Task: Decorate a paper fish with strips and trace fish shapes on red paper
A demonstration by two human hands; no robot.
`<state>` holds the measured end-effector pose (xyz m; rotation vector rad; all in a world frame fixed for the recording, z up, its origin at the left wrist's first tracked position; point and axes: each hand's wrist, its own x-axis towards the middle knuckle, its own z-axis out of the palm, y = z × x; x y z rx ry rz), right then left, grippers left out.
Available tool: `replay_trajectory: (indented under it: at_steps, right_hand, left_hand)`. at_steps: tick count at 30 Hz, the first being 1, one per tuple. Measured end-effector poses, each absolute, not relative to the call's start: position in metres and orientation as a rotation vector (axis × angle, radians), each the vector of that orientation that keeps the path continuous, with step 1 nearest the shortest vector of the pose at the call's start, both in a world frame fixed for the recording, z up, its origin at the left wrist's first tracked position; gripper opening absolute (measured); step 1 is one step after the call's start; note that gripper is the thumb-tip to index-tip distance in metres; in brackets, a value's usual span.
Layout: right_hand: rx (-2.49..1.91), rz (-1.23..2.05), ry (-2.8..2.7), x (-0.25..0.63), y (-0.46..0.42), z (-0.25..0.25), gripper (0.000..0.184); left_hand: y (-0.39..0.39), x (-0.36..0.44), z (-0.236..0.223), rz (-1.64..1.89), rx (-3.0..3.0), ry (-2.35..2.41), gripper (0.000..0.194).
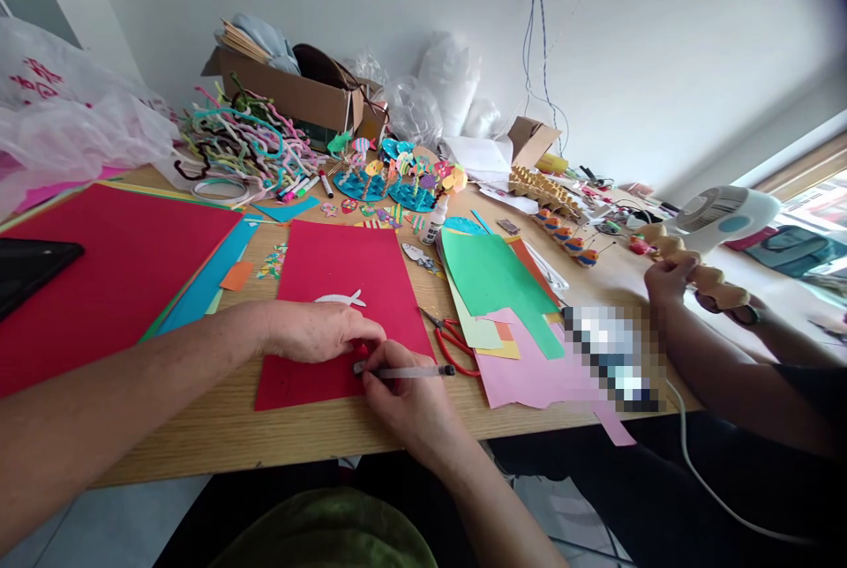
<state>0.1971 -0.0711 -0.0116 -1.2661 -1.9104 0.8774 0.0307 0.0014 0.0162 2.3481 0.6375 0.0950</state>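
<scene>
A red sheet of paper lies on the wooden table before me. On it rests a white fish-shaped paper cutout, just beyond my left hand. That hand presses on the sheet with bent fingers drawn together; a bit of red shows beneath them, and what they hold, if anything, is hidden. My right hand grips a slim pen, its back end pointing right, over the lower right part of the sheet. Both hands' fingertips nearly meet. Red-handled scissors lie right of the sheet.
Coloured paper stacks lie left and right. Behind stand a glue bottle, fish decorations and a pipe-cleaner heap. At right, a co-worker's hand holds a bumpy tan strip near a white fan.
</scene>
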Motion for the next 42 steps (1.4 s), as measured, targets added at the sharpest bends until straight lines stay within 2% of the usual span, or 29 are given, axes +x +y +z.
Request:
replay_trajectory:
  at_steps: [4, 18, 31, 42]
  right_hand:
    - [-1.246, 0.954, -1.849, 0.198, -0.069, -0.011, 0.007]
    - [-1.272, 0.837, -1.904, 0.193, -0.07, -0.019, 0.007]
    - [-1.265, 0.903, -1.928, 0.199, -0.074, -0.011, 0.009]
    - [-1.302, 0.927, -1.92, 0.207, -0.076, -0.009, 0.009]
  left_hand:
    - [0.001, 0.031, 0.017, 0.074, 2.358, 0.652, 0.024]
    - [-0.001, 0.032, 0.021, 0.0, 2.388, 0.685, 0.027]
    - [-0.001, 0.031, 0.02, 0.001, 2.336, 0.655, 0.027]
    - [-0.003, 0.032, 0.024, -0.055, 2.344, 0.698, 0.038]
